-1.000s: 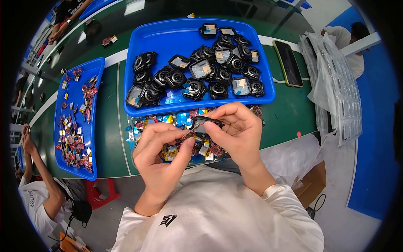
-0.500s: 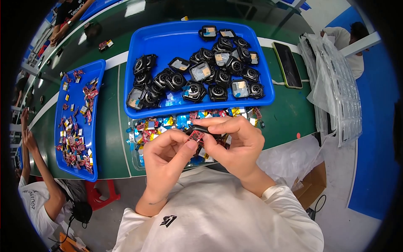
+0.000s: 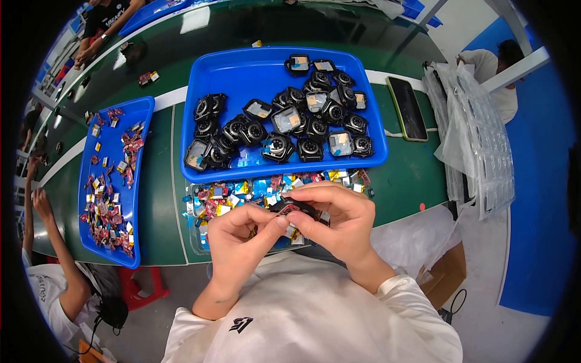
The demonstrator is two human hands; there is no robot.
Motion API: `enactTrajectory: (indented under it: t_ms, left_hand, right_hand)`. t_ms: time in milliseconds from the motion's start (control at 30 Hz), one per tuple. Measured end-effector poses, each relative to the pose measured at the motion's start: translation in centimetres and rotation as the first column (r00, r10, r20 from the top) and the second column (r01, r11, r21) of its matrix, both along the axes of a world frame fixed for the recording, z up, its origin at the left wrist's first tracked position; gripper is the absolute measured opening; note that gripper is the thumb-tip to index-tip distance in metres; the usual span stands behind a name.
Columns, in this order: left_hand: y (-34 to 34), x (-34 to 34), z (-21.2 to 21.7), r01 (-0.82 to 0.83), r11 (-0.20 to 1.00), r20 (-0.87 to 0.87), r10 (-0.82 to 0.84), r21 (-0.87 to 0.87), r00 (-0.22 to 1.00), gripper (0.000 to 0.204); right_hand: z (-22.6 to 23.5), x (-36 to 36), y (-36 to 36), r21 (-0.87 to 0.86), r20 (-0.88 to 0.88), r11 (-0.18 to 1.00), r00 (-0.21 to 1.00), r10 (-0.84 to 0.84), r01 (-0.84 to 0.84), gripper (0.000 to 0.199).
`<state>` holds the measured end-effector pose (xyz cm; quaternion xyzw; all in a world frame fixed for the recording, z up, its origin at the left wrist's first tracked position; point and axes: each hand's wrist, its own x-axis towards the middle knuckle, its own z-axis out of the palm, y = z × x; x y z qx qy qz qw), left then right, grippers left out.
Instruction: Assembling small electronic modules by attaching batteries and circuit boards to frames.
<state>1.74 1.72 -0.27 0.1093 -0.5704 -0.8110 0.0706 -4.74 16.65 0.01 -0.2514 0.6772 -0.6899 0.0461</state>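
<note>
Over the near edge of the green table, both my hands meet around one black watch case [image 3: 304, 207]. My right hand [image 3: 344, 221] grips the case, thumb in front and fingers along its far side. Between finger and thumb, my left hand [image 3: 241, 241] pinches a small red circuit board [image 3: 290, 209] at the case's opening. The fingers partly cover the board, so how far it sits inside the case is unclear. Just beyond and below the hands, a clear plastic tray [image 3: 195, 233] holds many red boards with silver, yellow and blue parts.
Beyond stands a blue tray [image 3: 236, 75] of black watch cases. Another blue tray [image 3: 118, 145] with loose boards lies to the left, near a co-worker's hand [image 3: 42, 204]. On the right are a phone [image 3: 407, 107], stacked clear plastic trays [image 3: 484, 139] and a cardboard box [image 3: 448, 272].
The red board has tipped flatter against the watch case, and less of it shows. My right thumb has moved left over the case. The whole view has shifted slightly.
</note>
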Motion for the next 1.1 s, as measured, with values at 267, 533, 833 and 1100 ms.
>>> enactTrajectory:
  t_ms: [267, 533, 833, 1100]
  left_hand:
    - [-0.3, -0.2, 0.0, 0.131, 0.971, 0.003, -0.134, 0.201, 0.991, 0.011]
    - [-0.7, 0.1, 0.1, 0.197, 0.954, -0.055, -0.189, 0.227, 0.98, 0.024]
    - [-1.5, 1.4, 0.1, 0.13, 0.992, -0.095, -0.128, 0.007, 0.987, 0.017]
    - [-0.9, 1.5, -0.2, 0.07, 0.989, -0.075, -0.08, -0.128, 0.994, 0.013]
  right_hand:
    - [1.1, -1.2, 0.8, 0.049, -0.197, 0.998, 0.98, 0.037, -0.028, 0.023]
    - [5.0, -6.9, 1.1, -0.012, 0.104, 0.989, 0.984, 0.145, -0.145, 0.016]
    - [0.8, -30.3, 6.3, 0.375, -0.105, 0.733, 0.812, -0.575, 0.568, 0.012]
    - [-4.0, -36.6, 8.5, 0.491, -0.023, 0.721, 0.834, -0.551, 0.489, 0.013]
